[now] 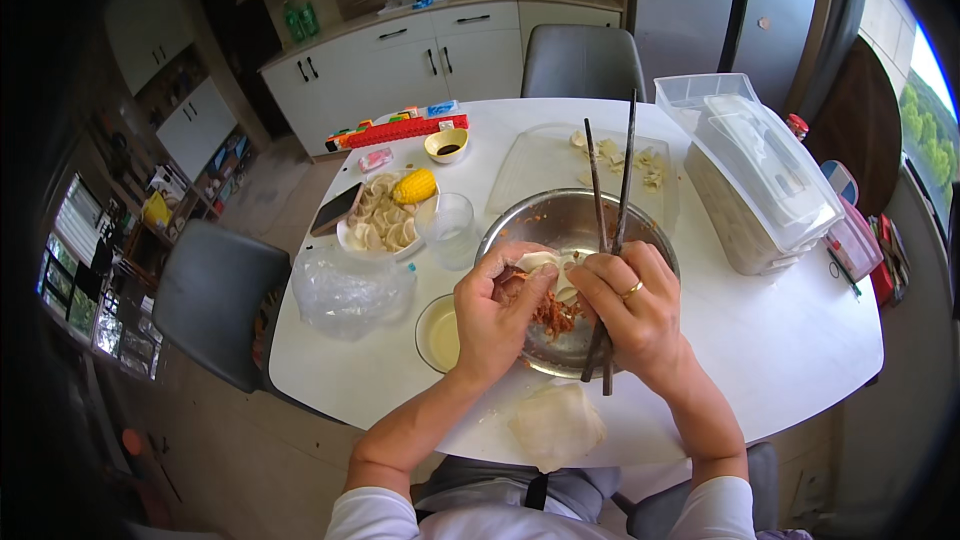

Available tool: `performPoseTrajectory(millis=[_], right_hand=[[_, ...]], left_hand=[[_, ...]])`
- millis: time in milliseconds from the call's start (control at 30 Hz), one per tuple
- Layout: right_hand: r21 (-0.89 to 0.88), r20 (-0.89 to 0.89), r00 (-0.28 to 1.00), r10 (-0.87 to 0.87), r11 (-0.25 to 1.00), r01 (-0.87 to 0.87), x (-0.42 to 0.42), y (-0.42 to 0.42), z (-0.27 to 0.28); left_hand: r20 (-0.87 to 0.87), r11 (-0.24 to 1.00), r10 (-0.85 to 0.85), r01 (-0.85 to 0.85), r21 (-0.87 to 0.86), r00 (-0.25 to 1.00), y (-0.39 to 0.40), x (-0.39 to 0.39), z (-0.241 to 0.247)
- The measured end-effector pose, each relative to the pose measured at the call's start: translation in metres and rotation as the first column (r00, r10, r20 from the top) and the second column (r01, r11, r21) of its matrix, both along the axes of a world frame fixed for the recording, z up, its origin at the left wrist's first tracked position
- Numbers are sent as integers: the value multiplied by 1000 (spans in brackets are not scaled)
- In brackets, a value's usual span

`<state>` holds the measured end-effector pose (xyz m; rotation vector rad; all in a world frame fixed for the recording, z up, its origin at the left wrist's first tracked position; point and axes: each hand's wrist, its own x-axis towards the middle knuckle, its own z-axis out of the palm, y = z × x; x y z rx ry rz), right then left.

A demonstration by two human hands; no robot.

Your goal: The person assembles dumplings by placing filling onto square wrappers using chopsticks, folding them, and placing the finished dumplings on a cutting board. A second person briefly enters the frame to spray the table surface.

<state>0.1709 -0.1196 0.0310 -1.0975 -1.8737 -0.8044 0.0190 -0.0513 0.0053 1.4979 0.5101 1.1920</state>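
Observation:
Above a steel mixing bowl (664,246) my left hand (496,311) pinches a piece of pale dough wrapper (537,261). My right hand (634,307), with a ring on one finger, touches the wrapper's right side and holds a pair of dark chopsticks (627,165), which point away from me. Reddish minced filling (555,317) lies in the bowl below my fingers. Left of the bowl stands a glass dish of pale liquid (436,334), partly behind my left hand. A stack of thin dough wrappers (557,426) rests at the near table edge.
A plate of folded dumplings (375,221) with a corn cob (414,185), a phone (337,208), a clear cup (448,229) and a plastic bag (352,289) are at the left. Beyond the bowl is a translucent board (525,165) with dough scraps. Plastic containers (757,172) stand at the right.

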Motion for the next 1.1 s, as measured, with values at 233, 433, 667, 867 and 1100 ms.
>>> performPoseTrajectory(millis=[233, 433, 667, 867, 1100], right_hand=[[11, 77, 997, -28, 1000, 27, -2, -5, 6], [-170, -408, 907, 101, 968, -184, 0, -15, 13], [-319, -752, 656, 57, 840, -439, 10, -19, 15], [-248, -751, 646, 133, 851, -463, 15, -13, 10], [-249, -880, 472, 54, 795, -553, 6, -17, 16]], left_hand=[[47, 990, -8, 1, 139, 999, -2, 3, -6], [-72, 927, -1, 28, 373, 997, -6, 3, 7], [-151, 863, -101, 162, 478, 983, 2, 2, 18], [-139, 901, -68, 121, 418, 988, -4, 6, 14], [-114, 940, -57, 92, 329, 992, 2, 3, 5]])
